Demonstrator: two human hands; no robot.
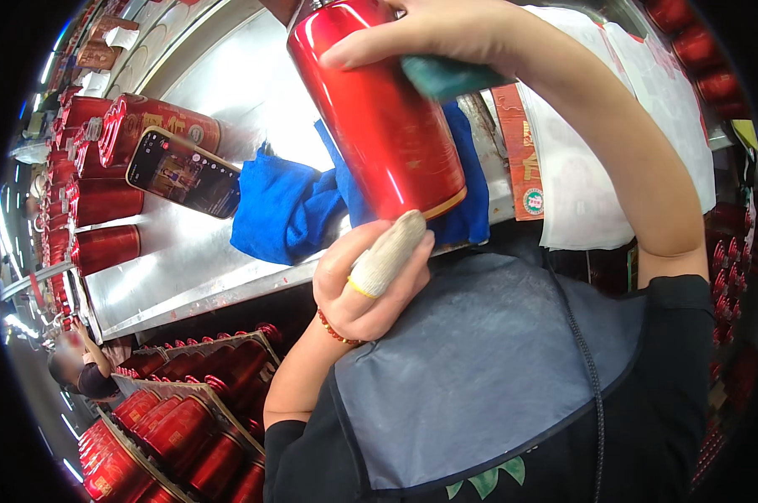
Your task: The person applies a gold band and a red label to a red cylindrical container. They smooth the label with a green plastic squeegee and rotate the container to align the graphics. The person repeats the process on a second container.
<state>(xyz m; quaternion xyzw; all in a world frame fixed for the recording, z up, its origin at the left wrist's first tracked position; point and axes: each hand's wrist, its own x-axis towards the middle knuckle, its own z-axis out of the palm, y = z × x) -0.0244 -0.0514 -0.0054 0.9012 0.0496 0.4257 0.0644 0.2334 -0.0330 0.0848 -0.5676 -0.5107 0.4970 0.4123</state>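
I hold a glossy red metal bottle with a gold band at its base [379, 117] up over the near edge of the steel desk [178, 268], tilted so its base points down toward me. My left hand [370, 281] sits under that base, fingers curled, with a white cloth finger cot [387, 251] on one finger pressed against the gold rim, and a red bead bracelet [335, 332] on the wrist. My right hand [429, 33] wraps over the bottle's upper side and pinches a dark green scrubbing pad [450, 77] against the red wall. Behind the bottle a crumpled blue cloth [287, 205] lies on the desk near its front edge. Farther along the desk toward its left end a smartphone with a lit screen [184, 172] leans on red cylindrical cans [102, 201] lying in a row. Below the desk's front edge, cardboard crates of more red bottles [186, 419] stand on the floor.
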